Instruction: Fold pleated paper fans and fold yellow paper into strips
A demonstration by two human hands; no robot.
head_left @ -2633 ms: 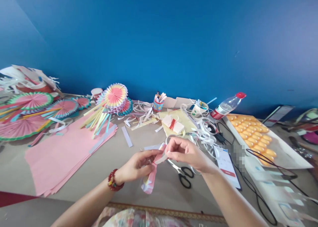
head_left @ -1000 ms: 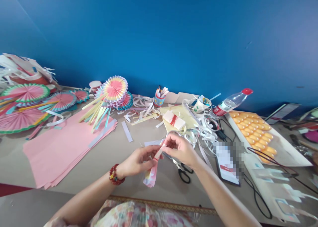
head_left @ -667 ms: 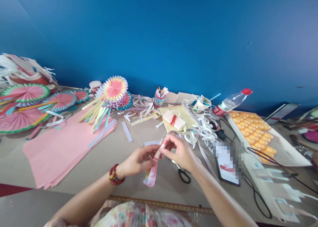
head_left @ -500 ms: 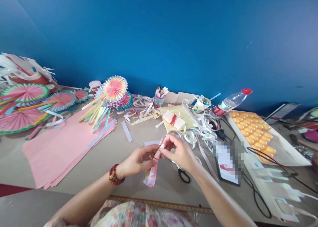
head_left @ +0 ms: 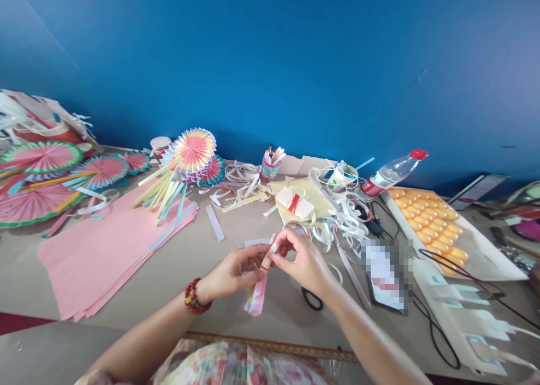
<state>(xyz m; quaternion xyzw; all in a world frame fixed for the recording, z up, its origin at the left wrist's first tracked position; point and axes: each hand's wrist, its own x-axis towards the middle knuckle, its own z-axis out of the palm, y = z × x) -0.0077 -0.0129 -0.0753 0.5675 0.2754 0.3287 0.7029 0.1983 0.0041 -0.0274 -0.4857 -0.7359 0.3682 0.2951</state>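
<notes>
My left hand (head_left: 232, 272), with a red bead bracelet at the wrist, pinches the middle of a folded, pleated strip of pink and multicoloured paper (head_left: 256, 296) that hangs down over the table. My right hand (head_left: 301, 261) is closed on a small white strip (head_left: 270, 254) at the top of that folded paper, fingertips touching those of the left hand. Black-handled scissors (head_left: 311, 299) lie on the table just under my right wrist, mostly hidden by it.
A stack of pink sheets (head_left: 105, 250) lies at the left, with finished paper fans (head_left: 192, 154) and streamers behind. Curled white offcuts (head_left: 337, 222), a pen cup (head_left: 269, 168), a water bottle (head_left: 390, 174), a phone (head_left: 386, 275), cables and an orange tray (head_left: 426, 219) crowd the right.
My right hand has drawn closer to the left hand and lower, covering more of the scissors. The white strip is now pressed nearer the folded paper. The view shifted slightly.
</notes>
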